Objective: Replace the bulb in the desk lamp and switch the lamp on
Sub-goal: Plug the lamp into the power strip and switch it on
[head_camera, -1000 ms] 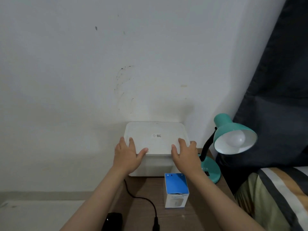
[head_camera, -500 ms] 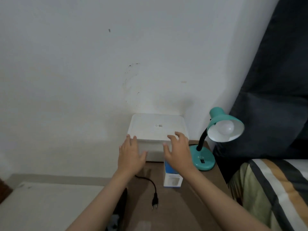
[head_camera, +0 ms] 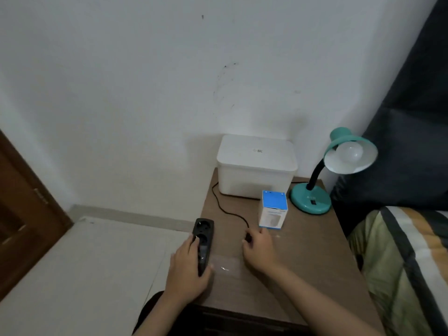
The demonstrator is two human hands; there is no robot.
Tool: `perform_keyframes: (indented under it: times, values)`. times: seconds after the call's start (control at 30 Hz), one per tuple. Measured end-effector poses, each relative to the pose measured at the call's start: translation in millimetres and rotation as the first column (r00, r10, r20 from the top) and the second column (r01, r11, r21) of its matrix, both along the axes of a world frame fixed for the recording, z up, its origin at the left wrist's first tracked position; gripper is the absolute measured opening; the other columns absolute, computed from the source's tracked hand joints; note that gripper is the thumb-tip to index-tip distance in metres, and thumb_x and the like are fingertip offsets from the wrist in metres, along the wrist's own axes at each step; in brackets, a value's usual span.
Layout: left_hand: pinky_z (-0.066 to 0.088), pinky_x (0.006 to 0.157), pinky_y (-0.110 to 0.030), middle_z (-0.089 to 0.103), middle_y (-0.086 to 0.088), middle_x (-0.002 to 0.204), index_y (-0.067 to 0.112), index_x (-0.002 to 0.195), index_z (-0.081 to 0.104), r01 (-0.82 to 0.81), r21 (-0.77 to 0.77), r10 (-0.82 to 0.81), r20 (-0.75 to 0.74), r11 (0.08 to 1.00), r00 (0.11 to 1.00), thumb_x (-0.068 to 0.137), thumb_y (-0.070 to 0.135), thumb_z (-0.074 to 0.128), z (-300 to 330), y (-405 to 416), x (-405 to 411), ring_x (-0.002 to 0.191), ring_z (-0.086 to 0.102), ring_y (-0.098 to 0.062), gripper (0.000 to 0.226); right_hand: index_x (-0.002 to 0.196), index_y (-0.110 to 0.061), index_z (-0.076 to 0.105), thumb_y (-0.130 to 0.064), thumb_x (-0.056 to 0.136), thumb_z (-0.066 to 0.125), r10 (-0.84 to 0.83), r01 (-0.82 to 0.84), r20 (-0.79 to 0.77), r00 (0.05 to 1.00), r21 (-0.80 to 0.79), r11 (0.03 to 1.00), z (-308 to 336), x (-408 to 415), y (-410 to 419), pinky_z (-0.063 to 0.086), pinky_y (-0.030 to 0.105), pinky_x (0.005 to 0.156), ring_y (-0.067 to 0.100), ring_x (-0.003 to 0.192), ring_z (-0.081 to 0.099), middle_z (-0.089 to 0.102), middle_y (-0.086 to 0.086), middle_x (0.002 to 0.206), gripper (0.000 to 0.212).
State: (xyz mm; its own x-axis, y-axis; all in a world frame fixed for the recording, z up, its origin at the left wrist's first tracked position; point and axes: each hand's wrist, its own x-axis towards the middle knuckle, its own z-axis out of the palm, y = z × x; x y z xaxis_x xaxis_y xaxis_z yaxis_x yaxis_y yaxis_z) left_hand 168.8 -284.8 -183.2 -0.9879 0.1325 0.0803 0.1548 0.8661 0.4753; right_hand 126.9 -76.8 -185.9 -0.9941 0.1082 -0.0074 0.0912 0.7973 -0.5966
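The left hand lies over the near end of the black power strip, at about 7 o'clock on the bench, its grip closed around the strip's body, likely to hold it down so it will not slide. The right hand pinches the lamp's plug in a narrow grip, the black cord trailing off toward 12 o'clock past the white lidded box. Plug and strip lie near each other but apart, so the lamp looks unpowered. The teal desk lamp stands at 2 o'clock, its bulb seated in the shade. The blue-and-white bulb carton stands upright and closed at centre, handy for the swap.
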Motion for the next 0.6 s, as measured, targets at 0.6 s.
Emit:
perform_keyframes:
  times: [0.6]
  values:
    - [0.025, 0.100, -0.019, 0.025, -0.003, 0.152, 0.008, 0.141, 0.031, -0.039, 0.112, 0.046, -0.064, 0.993, 0.997, 0.081, 0.031, 0.059, -20.7, 4.3, 11.1, 0.134, 0.030, -0.020, 0.071, 0.075, -0.018, 0.065, -0.003, 0.079, 0.062, -0.255, 0.333, 0.233, 0.938, -0.413, 0.848, 12.1, -5.4, -14.8, 0.052, 0.031, 0.062, 0.021, 0.071, 0.062, 0.068, 0.010, 0.081, 0.016]
